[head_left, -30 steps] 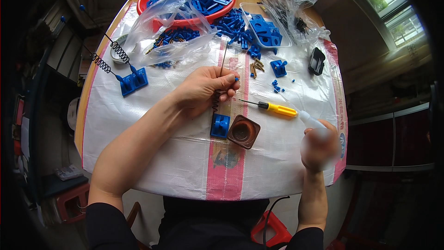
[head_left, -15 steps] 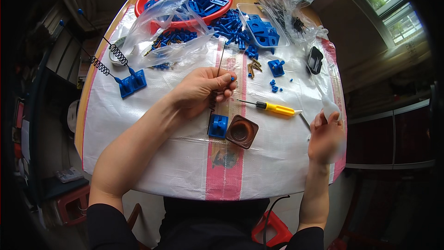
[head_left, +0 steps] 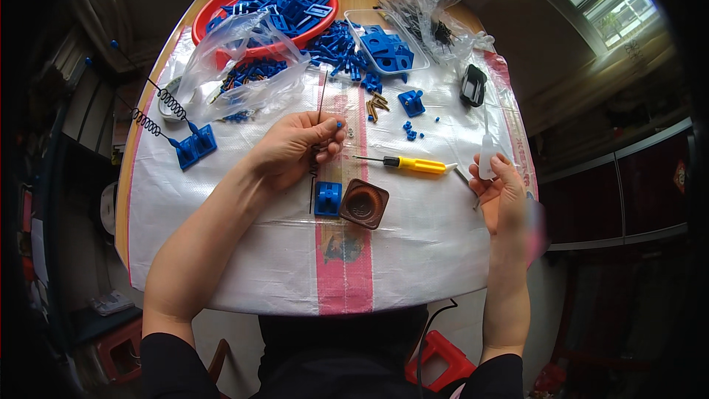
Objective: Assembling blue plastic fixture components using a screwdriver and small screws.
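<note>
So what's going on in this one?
A person works at a covered table. The left hand holds a dark coiled wire, with a small blue piece at its fingertips. The right hand holds a translucent bottle, its thin nozzle upward, away from the left hand. A blue base sits beside a brown dish; a yellow-handled screwdriver lies between the hands.

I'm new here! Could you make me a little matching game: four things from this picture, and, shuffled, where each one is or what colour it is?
Things:
1. small bottle
2. screwdriver
3. dark wire
4. square dish

Places and colours:
A. in the left hand
B. brown, beside a blue block
C. in the right hand
D. yellow handle

Pairs: 1-C, 2-D, 3-A, 4-B
</note>
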The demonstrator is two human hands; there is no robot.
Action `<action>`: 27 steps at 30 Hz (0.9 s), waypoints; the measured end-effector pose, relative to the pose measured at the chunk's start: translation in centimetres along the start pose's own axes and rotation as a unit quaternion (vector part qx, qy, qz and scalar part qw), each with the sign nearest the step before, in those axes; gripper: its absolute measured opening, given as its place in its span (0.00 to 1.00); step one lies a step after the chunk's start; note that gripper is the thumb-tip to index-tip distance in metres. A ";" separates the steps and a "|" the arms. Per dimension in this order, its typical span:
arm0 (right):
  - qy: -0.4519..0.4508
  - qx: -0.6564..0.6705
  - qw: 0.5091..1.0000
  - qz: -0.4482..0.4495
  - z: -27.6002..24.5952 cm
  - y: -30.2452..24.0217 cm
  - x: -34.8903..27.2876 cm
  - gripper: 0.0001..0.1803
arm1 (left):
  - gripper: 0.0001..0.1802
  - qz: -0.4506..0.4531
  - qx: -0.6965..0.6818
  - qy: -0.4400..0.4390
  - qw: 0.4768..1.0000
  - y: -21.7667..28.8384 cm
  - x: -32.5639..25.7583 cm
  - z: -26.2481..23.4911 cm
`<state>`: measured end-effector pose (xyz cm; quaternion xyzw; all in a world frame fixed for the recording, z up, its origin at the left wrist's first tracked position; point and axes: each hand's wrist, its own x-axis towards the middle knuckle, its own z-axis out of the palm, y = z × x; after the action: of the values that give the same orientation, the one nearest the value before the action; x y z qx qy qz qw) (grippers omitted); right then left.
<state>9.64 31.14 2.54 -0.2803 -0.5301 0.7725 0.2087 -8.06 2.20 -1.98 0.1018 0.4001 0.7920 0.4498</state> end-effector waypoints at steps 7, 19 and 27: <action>-0.109 -0.038 0.992 0.048 -1.9 -1.6 1.6 0.19 | 0.09 0.001 0.005 -0.008 1.000 -0.1 0.0 -0.3; -0.003 -0.623 0.757 -0.195 -1.9 -0.2 3.3 0.22 | 0.09 -0.004 -0.003 -0.008 1.000 0.0 -0.1 -0.3; -0.026 -0.658 0.696 -0.287 -3.1 1.2 3.1 0.18 | 0.10 -0.007 0.007 -0.007 1.000 0.0 0.0 -0.3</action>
<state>9.29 34.84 -0.13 -0.1599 -0.9631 0.1360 0.1686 -8.16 2.02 -2.21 0.1073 0.4030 0.7856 0.4571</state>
